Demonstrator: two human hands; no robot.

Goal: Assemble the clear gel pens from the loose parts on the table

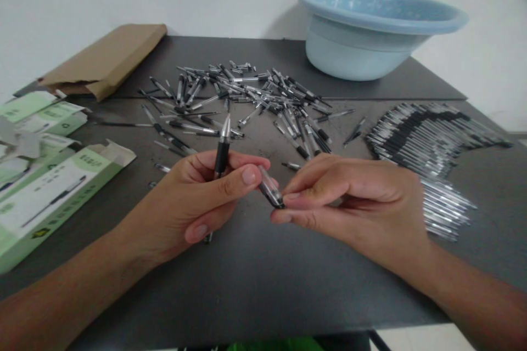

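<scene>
A pen (222,158) is held nearly upright, tip up, in the left hand (191,197); just to its right, a cap (270,186), sloping down rightward, is pinched at its lower end by the right hand (362,203).

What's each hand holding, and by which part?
Left hand: a pen, around its barrel below the black grip. Right hand: a clear pen cap, pinched at its dark end.

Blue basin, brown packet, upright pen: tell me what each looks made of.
Blue basin: probably plastic, smooth, slightly glossy, with bright reflections inside. Brown packet: likely matte kraft paper, dull, ragged at one end. Upright pen: black sleeve dull, perhaps rubber; silvery tip shiny, metal or coated plastic.
</scene>
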